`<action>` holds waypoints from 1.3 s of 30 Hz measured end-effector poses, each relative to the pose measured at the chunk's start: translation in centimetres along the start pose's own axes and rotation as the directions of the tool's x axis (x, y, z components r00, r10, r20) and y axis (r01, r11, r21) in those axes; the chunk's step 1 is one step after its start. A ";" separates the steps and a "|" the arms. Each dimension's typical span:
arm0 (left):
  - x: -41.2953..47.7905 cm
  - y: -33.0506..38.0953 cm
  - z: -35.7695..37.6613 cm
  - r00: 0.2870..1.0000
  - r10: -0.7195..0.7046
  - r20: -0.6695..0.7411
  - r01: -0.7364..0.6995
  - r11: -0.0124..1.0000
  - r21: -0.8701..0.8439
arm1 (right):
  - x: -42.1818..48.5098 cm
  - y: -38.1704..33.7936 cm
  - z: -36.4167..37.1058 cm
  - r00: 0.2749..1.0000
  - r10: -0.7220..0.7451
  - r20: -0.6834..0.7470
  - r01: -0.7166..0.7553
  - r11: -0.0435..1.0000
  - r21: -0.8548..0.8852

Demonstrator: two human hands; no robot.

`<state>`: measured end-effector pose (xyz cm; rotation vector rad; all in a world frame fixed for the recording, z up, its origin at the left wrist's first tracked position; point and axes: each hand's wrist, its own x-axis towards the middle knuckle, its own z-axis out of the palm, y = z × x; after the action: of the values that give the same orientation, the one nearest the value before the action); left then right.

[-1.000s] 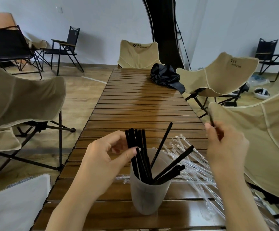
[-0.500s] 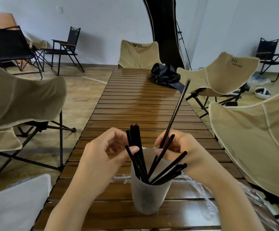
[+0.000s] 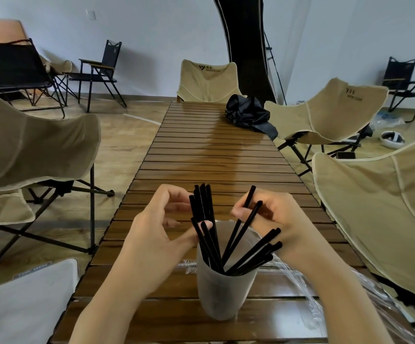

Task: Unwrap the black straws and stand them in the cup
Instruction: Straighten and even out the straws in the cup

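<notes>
A frosted translucent cup (image 3: 222, 291) stands near the front edge of the slatted wooden table (image 3: 216, 155). Several black straws (image 3: 205, 219) lean inside it, some upright at the left, others fanned out to the right. My left hand (image 3: 156, 234) sits beside the cup's left rim, thumb pressed against the upright bundle. My right hand (image 3: 273, 219) hovers just behind the right rim and pinches one black straw (image 3: 248, 198), whose lower end reaches down into the cup.
Clear plastic wrappers (image 3: 298, 276) lie crumpled on the table behind and to the right of the cup. A black bag (image 3: 249, 115) rests at the table's far end. Beige folding chairs (image 3: 387, 202) flank both sides. A white cushion (image 3: 25, 301) sits at lower left.
My right hand swung in from the right with a straw, brought it over the cup and lowered it in. The left hand stayed against the upright bundle.
</notes>
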<state>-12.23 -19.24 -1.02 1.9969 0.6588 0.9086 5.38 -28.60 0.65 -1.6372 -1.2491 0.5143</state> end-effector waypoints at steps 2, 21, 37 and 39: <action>-0.1 0.0 0.4 1.000 -0.025 0.008 0.025 1.000 -0.018 | 0.0 0.0 0.2 1.000 0.011 0.021 -0.011 1.000 -0.018; 0.1 0.6 1.5 1.000 -0.010 -0.008 0.011 0.998 0.067 | 0.5 1.2 1.1 0.978 -0.094 0.186 0.095 0.995 0.006; 0.0 0.5 1.3 1.000 0.002 -0.019 -0.001 0.997 0.077 | 0.1 0.7 1.0 0.995 -0.006 0.097 -0.001 0.997 0.080; 0.0 0.6 1.2 1.000 -0.011 -0.014 0.012 0.997 0.076 | 0.0 0.5 0.9 0.998 -0.027 0.051 0.022 0.996 0.090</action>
<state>-11.20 -20.09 -1.01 2.0536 0.7212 0.9035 4.93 -28.21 -0.21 -1.5405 -1.2644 0.5927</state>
